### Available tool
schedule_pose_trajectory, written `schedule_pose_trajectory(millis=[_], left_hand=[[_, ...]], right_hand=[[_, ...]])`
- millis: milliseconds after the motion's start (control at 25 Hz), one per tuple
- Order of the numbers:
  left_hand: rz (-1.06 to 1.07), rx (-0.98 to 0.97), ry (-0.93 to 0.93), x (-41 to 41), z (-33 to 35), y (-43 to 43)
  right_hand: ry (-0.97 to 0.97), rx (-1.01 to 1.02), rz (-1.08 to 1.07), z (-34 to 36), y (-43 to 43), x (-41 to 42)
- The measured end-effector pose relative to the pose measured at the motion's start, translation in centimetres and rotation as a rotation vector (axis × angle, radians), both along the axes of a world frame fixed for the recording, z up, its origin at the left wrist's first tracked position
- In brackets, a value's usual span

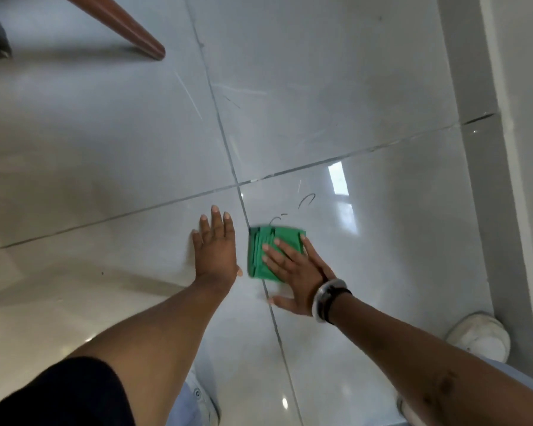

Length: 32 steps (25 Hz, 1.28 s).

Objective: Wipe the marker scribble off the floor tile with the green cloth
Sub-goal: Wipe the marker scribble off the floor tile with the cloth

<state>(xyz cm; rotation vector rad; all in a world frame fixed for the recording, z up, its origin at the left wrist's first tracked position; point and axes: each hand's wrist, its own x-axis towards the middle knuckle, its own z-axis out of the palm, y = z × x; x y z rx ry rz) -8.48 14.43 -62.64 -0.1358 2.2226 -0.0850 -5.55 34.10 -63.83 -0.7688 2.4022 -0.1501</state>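
Observation:
A folded green cloth [260,253] lies flat on the glossy pale floor tile [382,256], just right of a grout line. My right hand [296,272] presses down on the cloth with spread fingers, a bracelet and dark band at the wrist. Thin black marker scribble [306,200] shows on the tile just beyond the cloth, with a fainter curl at the cloth's far edge. My left hand [214,250] rests flat on the neighbouring tile to the left, fingers apart, holding nothing.
A wooden furniture leg [136,35] slants down at the upper left. A grey wall and skirting [490,179] run along the right. White shoes show at the lower right [477,336] and at the bottom centre [203,401]. Grout lines cross near the cloth.

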Motion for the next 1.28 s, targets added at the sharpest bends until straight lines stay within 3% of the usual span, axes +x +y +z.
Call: schedule_pose_trajectory(millis=[40, 120, 160, 200, 240, 320, 360, 400, 440, 520, 560, 600, 640, 720, 800, 920, 1040, 1080, 1120, 1240, 1280], left_hand=[[-0.007, -0.010, -0.001, 0.0, -0.1, 0.0], [-0.028, -0.016, -0.005, 0.0, -0.6, -0.2], [-0.030, -0.018, -0.013, -0.1, -0.7, -0.4], [-0.034, -0.020, -0.019, -0.1, -0.6, -0.4], [-0.044, -0.019, -0.017, -0.1, -0.5, -0.4], [-0.063, -0.028, 0.008, 0.1, -0.1, -0.3], [-0.063, -0.025, 0.020, 0.1, -0.1, -0.4], [-0.063, -0.014, 0.025, 0.1, -0.3, -0.5], [-0.067, -0.008, 0.017, 0.2, -0.5, -0.6], [-0.065, -0.015, 0.011, 0.3, -1.0, -0.8], [-0.061, -0.018, 0.021, 0.4, -1.2, -0.8], [-0.062, -0.019, 0.029, 0.4, -1.1, -0.7], [-0.070, -0.020, 0.033, 0.4, -1.0, -0.7], [-0.070, -0.020, 0.048, 0.4, -0.9, -0.8], [-0.059, -0.012, 0.040, 0.5, -1.1, -0.9], [-0.058, -0.013, 0.032, 0.5, -1.3, -0.9], [-0.055, 0.005, 0.041, 0.5, -1.4, -1.2], [-0.053, 0.009, 0.034, 0.5, -1.4, -1.1], [-0.053, 0.008, 0.026, 0.6, -1.2, -1.0], [-0.057, -0.003, 0.057, 0.4, -1.1, -1.0], [-0.062, 0.004, 0.060, 0.5, -1.3, -1.1]], right_hand=[[0.060, -0.028, 0.036, 0.0, 1.4, -0.8], [0.231, 0.100, -0.440, -1.7, 3.3, -3.7], [0.186, 0.182, -0.699, -1.5, 3.1, -5.8], [0.065, 0.235, -0.762, -1.2, 2.0, -6.8], [0.041, 0.226, -0.608, -0.9, 1.2, -6.6], [-0.003, 0.055, 0.016, -0.7, 0.7, -3.1], [-0.007, 0.003, 0.226, 0.0, 1.5, -2.4], [0.032, -0.017, 0.246, 0.2, 2.5, -2.5], [0.103, 0.018, 0.064, -0.6, 3.0, -3.0], [0.154, 0.152, -0.550, -1.5, 1.8, -5.7], [0.115, 0.175, -0.702, -1.3, -0.1, -6.8], [0.109, 0.170, -0.676, -1.0, -2.0, -7.0], [0.073, 0.145, -0.506, -0.7, -3.1, -5.9], [0.026, 0.070, -0.022, -0.4, -2.2, -1.4], [0.055, -0.016, 0.098, 0.0, 2.2, 3.1], [0.183, 0.105, -0.356, -0.4, 7.1, 2.5], [0.154, 0.256, -1.056, -1.3, 4.2, -5.0], [0.128, 0.230, -1.122, -1.4, 2.1, -6.4], [0.123, 0.193, -1.047, -1.7, 0.0, -6.2], [0.077, 0.027, -0.400, -1.6, -3.8, 2.1], [0.080, -0.011, -0.283, -1.6, -2.9, 5.2]])
